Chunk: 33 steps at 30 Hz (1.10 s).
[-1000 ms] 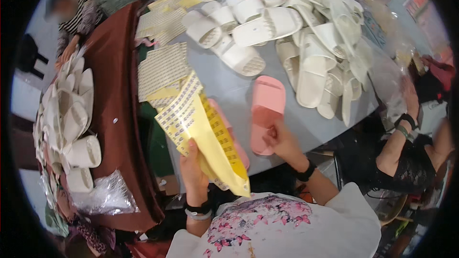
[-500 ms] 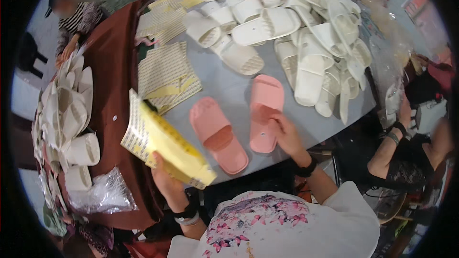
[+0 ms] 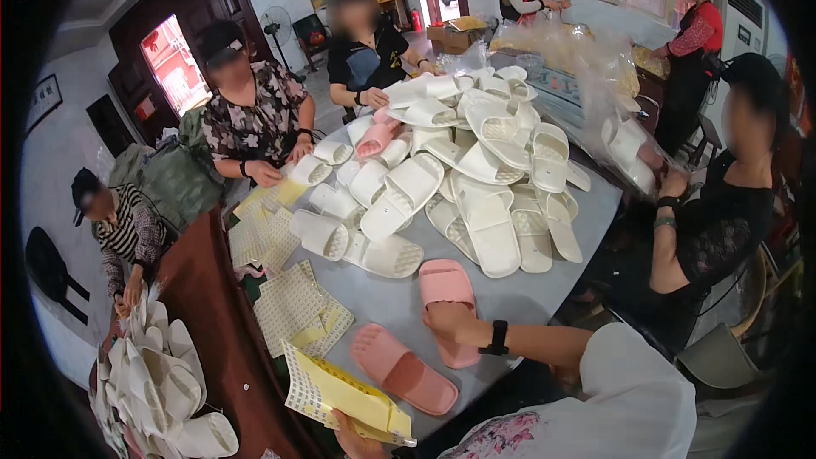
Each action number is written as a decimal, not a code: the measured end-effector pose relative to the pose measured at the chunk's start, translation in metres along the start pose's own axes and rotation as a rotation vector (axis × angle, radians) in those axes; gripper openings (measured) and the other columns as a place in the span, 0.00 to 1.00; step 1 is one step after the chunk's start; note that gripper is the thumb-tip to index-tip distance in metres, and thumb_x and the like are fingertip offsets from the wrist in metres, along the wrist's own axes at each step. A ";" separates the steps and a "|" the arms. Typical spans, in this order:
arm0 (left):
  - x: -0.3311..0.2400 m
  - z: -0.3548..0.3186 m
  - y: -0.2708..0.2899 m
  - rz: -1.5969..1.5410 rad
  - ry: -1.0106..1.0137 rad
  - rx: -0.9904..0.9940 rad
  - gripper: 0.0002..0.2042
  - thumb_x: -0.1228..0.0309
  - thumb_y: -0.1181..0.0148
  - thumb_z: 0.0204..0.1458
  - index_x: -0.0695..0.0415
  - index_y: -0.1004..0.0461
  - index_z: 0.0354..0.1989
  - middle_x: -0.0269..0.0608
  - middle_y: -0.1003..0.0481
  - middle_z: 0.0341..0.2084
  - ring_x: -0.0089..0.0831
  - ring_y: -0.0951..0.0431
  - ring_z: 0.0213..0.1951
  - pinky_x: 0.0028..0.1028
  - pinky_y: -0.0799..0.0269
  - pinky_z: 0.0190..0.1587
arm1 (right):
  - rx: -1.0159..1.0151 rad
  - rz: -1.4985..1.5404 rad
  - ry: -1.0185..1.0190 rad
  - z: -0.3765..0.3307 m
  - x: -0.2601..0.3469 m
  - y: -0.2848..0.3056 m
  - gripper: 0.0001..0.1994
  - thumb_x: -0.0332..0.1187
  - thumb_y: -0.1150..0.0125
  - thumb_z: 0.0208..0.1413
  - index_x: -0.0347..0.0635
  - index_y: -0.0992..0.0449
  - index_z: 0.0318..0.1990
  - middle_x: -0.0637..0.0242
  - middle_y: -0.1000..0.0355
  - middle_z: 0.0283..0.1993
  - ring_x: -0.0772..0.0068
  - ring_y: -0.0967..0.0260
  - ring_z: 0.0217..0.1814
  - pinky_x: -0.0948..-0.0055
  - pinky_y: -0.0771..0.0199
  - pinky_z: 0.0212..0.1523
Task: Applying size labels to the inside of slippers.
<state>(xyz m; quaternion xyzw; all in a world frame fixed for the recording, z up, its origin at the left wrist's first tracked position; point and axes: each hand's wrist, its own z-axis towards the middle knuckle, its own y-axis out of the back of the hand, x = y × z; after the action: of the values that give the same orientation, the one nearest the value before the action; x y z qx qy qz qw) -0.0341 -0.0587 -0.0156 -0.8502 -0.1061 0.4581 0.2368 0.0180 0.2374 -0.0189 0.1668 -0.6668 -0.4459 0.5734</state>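
Pink slippers (image 3: 408, 374), one pair, lay side by side at the near edge of the table (image 3: 544, 293), the left hand (image 3: 351, 439) closed with its thumb over a bent yellow label sheet (image 3: 340, 391) beside the near left corner. The right hand (image 3: 450, 323) lay across the pair's right-hand slipper, but its fingers' spread and any grip could not be told. Laying out the pair was judged complete and handling of it unfinished; white slippers (image 3: 484, 225) were heaped toward the far edge, and which of them were done could not be determined.
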 end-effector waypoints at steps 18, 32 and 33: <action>0.007 0.009 0.014 -0.205 0.104 0.102 0.23 0.54 0.57 0.56 0.63 0.38 0.49 0.49 0.29 0.38 0.41 0.28 0.38 0.38 0.31 0.39 | 0.093 -0.137 0.121 -0.008 0.045 -0.033 0.15 0.40 0.52 0.50 0.37 0.27 0.25 0.54 0.28 0.24 0.54 0.29 0.24 0.59 0.31 0.25; 0.005 -0.013 -0.008 -0.001 0.020 -0.074 0.19 0.62 0.47 0.53 0.68 0.34 0.43 0.44 0.29 0.33 0.34 0.28 0.35 0.32 0.30 0.37 | -0.439 -0.403 -0.021 0.046 0.022 0.223 0.18 0.42 0.53 0.51 0.33 0.27 0.28 0.50 0.31 0.22 0.51 0.32 0.23 0.56 0.35 0.29; 0.007 -0.011 -0.006 -0.012 0.015 -0.086 0.19 0.62 0.47 0.53 0.68 0.34 0.43 0.44 0.29 0.33 0.34 0.28 0.35 0.32 0.30 0.37 | -0.526 -0.381 -0.034 0.063 0.016 0.240 0.17 0.41 0.52 0.50 0.34 0.26 0.26 0.50 0.30 0.22 0.50 0.31 0.25 0.57 0.33 0.31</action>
<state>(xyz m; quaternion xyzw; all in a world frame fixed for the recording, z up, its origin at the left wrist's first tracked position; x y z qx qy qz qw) -0.0208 -0.0535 -0.0126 -0.8624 -0.1290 0.4451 0.2038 0.0248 0.3820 0.1830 0.1273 -0.4949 -0.7050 0.4917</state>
